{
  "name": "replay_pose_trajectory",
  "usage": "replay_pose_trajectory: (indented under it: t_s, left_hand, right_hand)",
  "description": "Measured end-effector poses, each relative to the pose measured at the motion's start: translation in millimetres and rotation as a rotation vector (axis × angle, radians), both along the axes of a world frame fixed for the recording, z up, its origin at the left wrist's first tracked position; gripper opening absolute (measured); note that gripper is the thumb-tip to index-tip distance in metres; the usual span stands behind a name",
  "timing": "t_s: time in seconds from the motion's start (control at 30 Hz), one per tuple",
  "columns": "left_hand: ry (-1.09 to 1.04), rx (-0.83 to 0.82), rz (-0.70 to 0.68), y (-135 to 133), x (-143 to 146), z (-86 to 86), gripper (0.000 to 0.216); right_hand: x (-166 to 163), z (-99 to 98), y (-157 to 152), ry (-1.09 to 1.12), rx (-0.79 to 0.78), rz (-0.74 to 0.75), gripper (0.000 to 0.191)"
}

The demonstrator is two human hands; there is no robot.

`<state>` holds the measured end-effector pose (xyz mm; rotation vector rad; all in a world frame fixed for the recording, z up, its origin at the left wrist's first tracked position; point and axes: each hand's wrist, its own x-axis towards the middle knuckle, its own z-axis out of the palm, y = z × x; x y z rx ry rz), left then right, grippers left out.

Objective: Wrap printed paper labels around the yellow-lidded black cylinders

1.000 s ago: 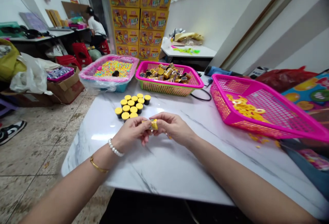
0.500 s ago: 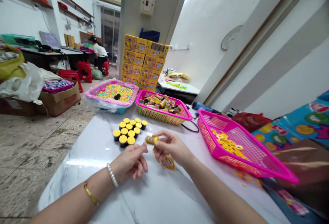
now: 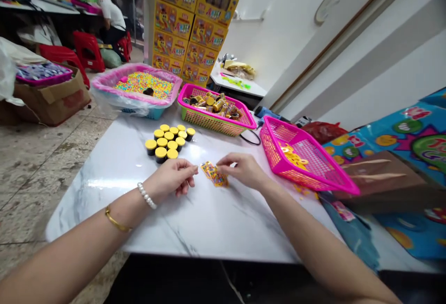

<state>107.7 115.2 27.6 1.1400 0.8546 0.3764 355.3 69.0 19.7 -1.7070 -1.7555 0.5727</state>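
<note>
A small colourful sticker sheet lies low over the white marble table, between my two hands. My left hand is curled, with thumb and forefinger pinched at the sheet's left corner. My right hand rests fingers-down on the sheet's right end and grips it. Just beyond my left hand stands a cluster of several small black pots with yellow lids. The yellow-lidded pot from before is in neither hand.
A pink basket with yellow rings is tilted at the right. A pink basket of yellow and black parts and a tub of coloured beads sit at the far edge. Yellow cartons are stacked behind. A seated person is far left.
My right hand has let go of the yellow-lidded pot and come down onto the sticker sheet. My left hand has moved up to the sheet's left corner. The camera has tilted down.
</note>
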Motion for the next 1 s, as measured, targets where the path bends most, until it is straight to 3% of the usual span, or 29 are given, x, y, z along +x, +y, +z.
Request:
replay_pose_trajectory:
  t_s: [0.1, 0.23, 0.33, 0.53, 0.63, 0.67, 0.73, 0.87, 0.93, 1.0]
  left_hand:
    - [0.029, 0.023, -0.020, -1.6, 0.9, 1.1, 0.018]
    - [0.046, 0.067, -0.015, -1.3, 0.9, -0.1, 0.015]
    - [0.036, 0.095, 0.010, -1.4, 0.9, -2.3, 0.020]
    - [-0.023, 0.193, 0.052, -0.8, -1.2, -2.9, 0.042]
    - [-0.071, 0.282, 0.133, 4.3, -5.8, -1.1, 0.039]
    - [-0.079, 0.297, 0.166, 6.3, -7.6, -0.6, 0.039]
    - [-0.085, 0.319, 0.217, 9.8, -10.5, 0.2, 0.038]
    - [-0.051, 0.385, 0.226, 10.7, -11.7, -0.6, 0.032]
    - [-0.034, 0.410, 0.260, 8.4, -10.8, -1.5, 0.030]
    - [-0.039, 0.415, 0.371, 5.9, -9.8, -1.6, 0.030]
  right_hand:
    - [-5.6, -22.4, -19.5, -0.066, -0.007, 0.018, 0.011]
    - [-7.5, -26.0, -18.9, -0.158, -0.020, 0.014, 0.012]
    - [-13.1, -19.9, -19.4, -0.225, 0.064, 0.066, 0.013]
    - [-52.6, 6.0, -16.5, -0.192, 0.489, 0.176, 0.015]
    - [-73.3, 18.7, -1.8, -0.102, 0.557, 0.183, 0.011]
    - [-77.9, 20.8, 3.8, -0.027, 0.534, 0.143, 0.011]
    - [-83.1, 20.9, 13.2, 0.181, 0.393, 0.037, 0.030]
    - [-85.0, 9.7, 17.7, 0.517, -0.087, -0.028, 0.047]
    - [-86.2, 2.1, 14.5, 0.553, -0.142, -0.037, 0.050]
    - [-88.4, -5.1, 11.8, 0.545, -0.054, -0.090, 0.052]
